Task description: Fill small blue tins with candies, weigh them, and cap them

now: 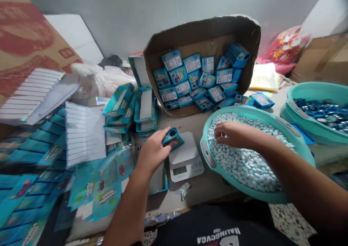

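My left hand (156, 148) is closed around a small blue candy box (174, 139) with a dark round hole in its end. That box is over the white plate of a digital kitchen scale (186, 159); whether it rests there I cannot tell. My right hand (228, 133) is in a turquoise tub (301, 148) of pale blue candies (250, 166), fingers curled at the surface of the heap. What its fingers hold, if anything, is hidden. Behind the scale, a cardboard box (190, 36) lies tipped towards me, with many blue candy boxes (193, 63) inside.
Open blue display trays (146, 104) are stacked left of the cardboard box. Flat printed sheets (106, 191) and white-lined card (85, 133) cover the left side. Another turquoise tub (295, 112) with shiny blue lids (326, 112) stands at right. A foil scrap (182, 191) lies before the scale.
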Action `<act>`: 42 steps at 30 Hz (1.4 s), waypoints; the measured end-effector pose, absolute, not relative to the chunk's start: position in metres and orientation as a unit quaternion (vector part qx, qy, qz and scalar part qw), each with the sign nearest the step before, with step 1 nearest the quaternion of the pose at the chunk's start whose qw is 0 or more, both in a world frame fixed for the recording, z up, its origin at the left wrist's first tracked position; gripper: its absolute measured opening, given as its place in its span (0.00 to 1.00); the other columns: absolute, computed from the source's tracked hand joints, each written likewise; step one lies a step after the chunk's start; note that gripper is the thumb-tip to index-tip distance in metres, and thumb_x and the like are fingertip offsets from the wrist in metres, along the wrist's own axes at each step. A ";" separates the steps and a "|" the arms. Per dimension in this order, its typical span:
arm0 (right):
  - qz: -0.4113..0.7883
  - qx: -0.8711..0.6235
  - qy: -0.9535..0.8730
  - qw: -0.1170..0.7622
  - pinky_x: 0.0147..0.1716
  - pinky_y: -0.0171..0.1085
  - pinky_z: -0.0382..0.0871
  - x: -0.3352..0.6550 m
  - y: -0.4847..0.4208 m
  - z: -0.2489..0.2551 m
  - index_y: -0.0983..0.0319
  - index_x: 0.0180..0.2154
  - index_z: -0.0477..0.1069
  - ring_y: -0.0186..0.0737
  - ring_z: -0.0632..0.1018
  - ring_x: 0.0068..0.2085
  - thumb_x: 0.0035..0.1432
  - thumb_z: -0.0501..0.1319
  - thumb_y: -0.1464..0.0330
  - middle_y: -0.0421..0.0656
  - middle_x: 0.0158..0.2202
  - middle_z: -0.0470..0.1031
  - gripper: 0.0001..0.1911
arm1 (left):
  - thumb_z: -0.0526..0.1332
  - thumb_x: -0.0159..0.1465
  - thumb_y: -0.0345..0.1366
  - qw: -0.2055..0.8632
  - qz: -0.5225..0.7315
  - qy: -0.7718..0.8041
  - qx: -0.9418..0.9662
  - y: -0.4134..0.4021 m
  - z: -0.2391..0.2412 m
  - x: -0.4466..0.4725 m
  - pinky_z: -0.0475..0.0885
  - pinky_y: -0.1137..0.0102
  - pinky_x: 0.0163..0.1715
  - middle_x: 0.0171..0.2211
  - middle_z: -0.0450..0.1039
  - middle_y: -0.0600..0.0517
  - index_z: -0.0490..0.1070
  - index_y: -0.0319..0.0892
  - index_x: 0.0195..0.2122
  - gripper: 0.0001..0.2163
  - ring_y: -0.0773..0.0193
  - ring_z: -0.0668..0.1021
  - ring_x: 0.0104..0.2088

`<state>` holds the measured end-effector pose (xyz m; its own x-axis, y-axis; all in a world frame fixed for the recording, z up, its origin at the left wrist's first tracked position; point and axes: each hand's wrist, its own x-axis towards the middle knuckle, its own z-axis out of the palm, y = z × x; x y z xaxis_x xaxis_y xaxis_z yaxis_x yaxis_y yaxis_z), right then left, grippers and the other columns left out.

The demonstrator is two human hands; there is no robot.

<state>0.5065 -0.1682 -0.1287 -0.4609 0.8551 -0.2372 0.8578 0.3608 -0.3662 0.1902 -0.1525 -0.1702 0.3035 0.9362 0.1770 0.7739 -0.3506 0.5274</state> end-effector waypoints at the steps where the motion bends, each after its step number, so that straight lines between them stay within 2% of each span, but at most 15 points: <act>1: -0.223 0.517 0.826 0.003 0.34 0.36 0.62 0.507 -0.169 -0.130 0.62 0.33 0.76 0.39 0.74 0.35 0.57 0.61 0.73 0.43 0.36 0.77 0.05 | 0.64 0.61 0.44 0.154 0.243 0.541 0.791 -0.149 -0.165 0.179 0.71 0.61 0.53 0.55 0.73 0.47 0.69 0.47 0.62 0.26 0.47 0.76 0.54; 4: -0.222 0.521 0.824 0.008 0.34 0.37 0.62 0.508 -0.171 -0.133 0.61 0.36 0.77 0.40 0.74 0.35 0.56 0.61 0.72 0.43 0.39 0.78 0.06 | 0.61 0.62 0.44 0.099 0.250 0.547 0.793 -0.138 -0.153 0.140 0.73 0.63 0.47 0.52 0.74 0.49 0.70 0.48 0.61 0.25 0.50 0.78 0.48; 6: -0.219 0.527 0.821 0.009 0.34 0.37 0.62 0.509 -0.171 -0.136 0.61 0.38 0.77 0.41 0.75 0.36 0.56 0.62 0.71 0.44 0.39 0.78 0.07 | 0.59 0.61 0.42 0.113 0.228 0.552 0.794 -0.132 -0.152 0.120 0.74 0.66 0.39 0.51 0.74 0.50 0.71 0.50 0.59 0.24 0.54 0.79 0.41; 8: -0.213 0.531 0.820 0.009 0.33 0.37 0.62 0.509 -0.172 -0.138 0.61 0.38 0.77 0.43 0.76 0.37 0.56 0.63 0.70 0.44 0.39 0.78 0.07 | 0.60 0.61 0.44 0.154 0.221 0.547 0.793 -0.125 -0.157 0.110 0.74 0.68 0.34 0.51 0.74 0.49 0.72 0.49 0.58 0.23 0.55 0.79 0.41; 13: -0.211 0.533 0.820 0.003 0.34 0.38 0.63 0.507 -0.171 -0.136 0.61 0.37 0.78 0.44 0.76 0.38 0.55 0.64 0.69 0.45 0.40 0.79 0.06 | 0.63 0.59 0.52 0.177 0.224 0.528 0.800 -0.111 -0.178 0.110 0.74 0.64 0.48 0.47 0.76 0.45 0.75 0.45 0.55 0.26 0.50 0.78 0.47; 22: -0.214 0.534 0.818 -0.005 0.34 0.37 0.62 0.507 -0.173 -0.135 0.61 0.36 0.77 0.44 0.76 0.38 0.55 0.63 0.70 0.45 0.39 0.79 0.06 | 0.66 0.59 0.53 0.204 0.226 0.520 0.798 -0.097 -0.189 0.094 0.72 0.60 0.55 0.51 0.76 0.46 0.74 0.47 0.57 0.27 0.48 0.77 0.52; 36: -0.237 0.552 0.800 -0.011 0.33 0.36 0.62 0.505 -0.170 -0.138 0.61 0.34 0.77 0.42 0.76 0.36 0.53 0.64 0.70 0.43 0.38 0.79 0.05 | 0.69 0.55 0.50 0.289 0.214 0.549 0.755 -0.099 -0.186 0.099 0.71 0.56 0.57 0.53 0.76 0.44 0.74 0.45 0.56 0.28 0.46 0.76 0.55; 42: -0.251 0.556 0.792 -0.016 0.32 0.35 0.63 0.507 -0.168 -0.140 0.60 0.35 0.77 0.40 0.75 0.35 0.53 0.65 0.69 0.42 0.37 0.79 0.05 | 0.66 0.59 0.47 0.241 0.207 0.513 0.797 -0.119 -0.175 0.117 0.74 0.60 0.53 0.51 0.76 0.46 0.73 0.47 0.58 0.26 0.50 0.77 0.51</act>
